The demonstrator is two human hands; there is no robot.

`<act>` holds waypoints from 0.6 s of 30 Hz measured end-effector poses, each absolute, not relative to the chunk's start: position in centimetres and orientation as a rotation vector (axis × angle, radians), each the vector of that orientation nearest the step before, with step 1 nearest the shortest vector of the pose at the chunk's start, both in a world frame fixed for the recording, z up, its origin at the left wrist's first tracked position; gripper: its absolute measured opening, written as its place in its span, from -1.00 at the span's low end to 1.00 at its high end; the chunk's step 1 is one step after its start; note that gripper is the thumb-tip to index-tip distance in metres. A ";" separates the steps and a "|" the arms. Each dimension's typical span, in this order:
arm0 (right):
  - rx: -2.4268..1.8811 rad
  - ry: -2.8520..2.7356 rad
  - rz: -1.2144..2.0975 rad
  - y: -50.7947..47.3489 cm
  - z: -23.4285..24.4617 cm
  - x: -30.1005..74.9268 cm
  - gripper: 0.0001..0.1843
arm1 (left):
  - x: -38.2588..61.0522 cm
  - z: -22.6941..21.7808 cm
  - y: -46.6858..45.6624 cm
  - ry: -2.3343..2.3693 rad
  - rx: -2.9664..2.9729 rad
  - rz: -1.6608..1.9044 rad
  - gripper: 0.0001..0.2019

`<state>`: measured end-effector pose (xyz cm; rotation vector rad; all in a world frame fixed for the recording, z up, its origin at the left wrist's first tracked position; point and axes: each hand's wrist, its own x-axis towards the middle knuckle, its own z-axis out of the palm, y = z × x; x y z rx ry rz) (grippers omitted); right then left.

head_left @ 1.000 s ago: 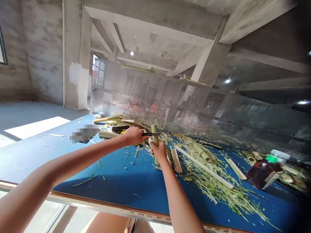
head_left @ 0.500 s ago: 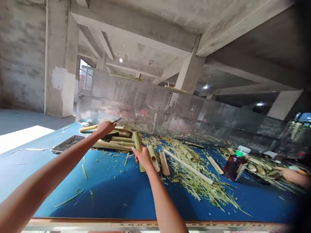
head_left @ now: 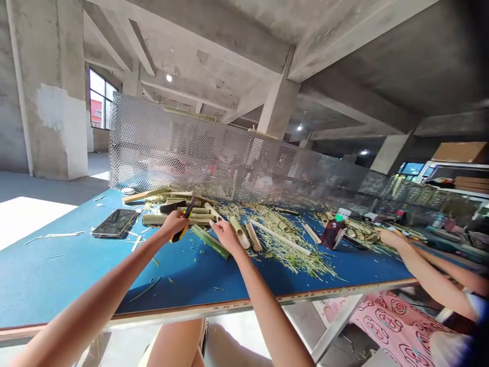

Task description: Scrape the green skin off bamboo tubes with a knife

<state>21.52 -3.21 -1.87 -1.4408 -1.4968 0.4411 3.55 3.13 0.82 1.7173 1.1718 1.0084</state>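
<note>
My left hand [head_left: 173, 225] is shut around a yellow-handled utility knife [head_left: 187, 218], its dark blade pointing up and away from me. My right hand [head_left: 225, 237] is open, its fingers apart and touching nothing I can make out. Just left of it, a split green bamboo piece [head_left: 209, 242] lies flat on the blue table [head_left: 69, 275]. A cut bamboo tube [head_left: 239, 232] lies just beyond my right fingers. Several bamboo tubes [head_left: 175, 219] lie stacked behind my left hand, partly hidden by it.
Bamboo shavings [head_left: 290, 255] and a long bamboo strip [head_left: 280, 237] lie to the right. A phone [head_left: 114, 223] rests on the left, a dark bottle [head_left: 332, 234] beyond. A perforated metal screen [head_left: 191, 153] stands along the far side. A co-worker's hand [head_left: 389, 237] reaches in at right.
My right hand has let go of the upright bamboo piece, and a green piece now lies flat beside it. My left hand has come down with the knife. The view has swung right.
</note>
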 end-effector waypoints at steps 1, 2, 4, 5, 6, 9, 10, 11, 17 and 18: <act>-1.427 -1.481 0.511 -3.6 -1.7 21.3 -0.52 | 3.9 0.7 2.8 1.134 1.700 1.045 -0.91; -1.398 -1.456 0.620 -4.0 -1.4 20.9 -0.50 | 4.5 0.7 2.4 1.088 1.686 1.077 -0.88; -1.285 -1.384 0.904 -4.8 -0.5 20.0 -0.52 | 5.9 0.8 1.6 0.993 1.669 1.136 -0.82; -1.219 -1.356 1.012 -5.0 0.0 19.4 -0.55 | 6.5 0.9 1.2 0.949 1.664 1.166 -0.81; -1.153 -1.343 1.089 -5.2 0.4 19.0 -0.57 | 7.1 1.1 0.9 0.909 1.666 1.201 -0.79; -1.030 -1.330 1.192 -5.4 1.2 18.4 -0.61 | 7.8 1.3 0.6 0.793 1.816 1.267 -0.75; -1.020 -1.307 1.201 -5.4 1.1 18.6 -0.62 | 7.7 1.3 0.7 0.763 1.908 1.248 -0.73; -1.031 -1.275 1.199 -5.5 0.9 19.0 -0.64 | 7.5 1.1 0.9 0.749 2.017 1.201 -0.69; -1.112 -0.994 1.040 -7.1 -1.1 23.9 -0.66 | 6.3 -1.7 1.3 0.900 2.592 0.877 -0.64; -1.107 -0.963 1.015 -7.4 -1.4 24.8 -0.64 | 6.4 -2.1 1.5 0.897 2.707 0.819 -0.59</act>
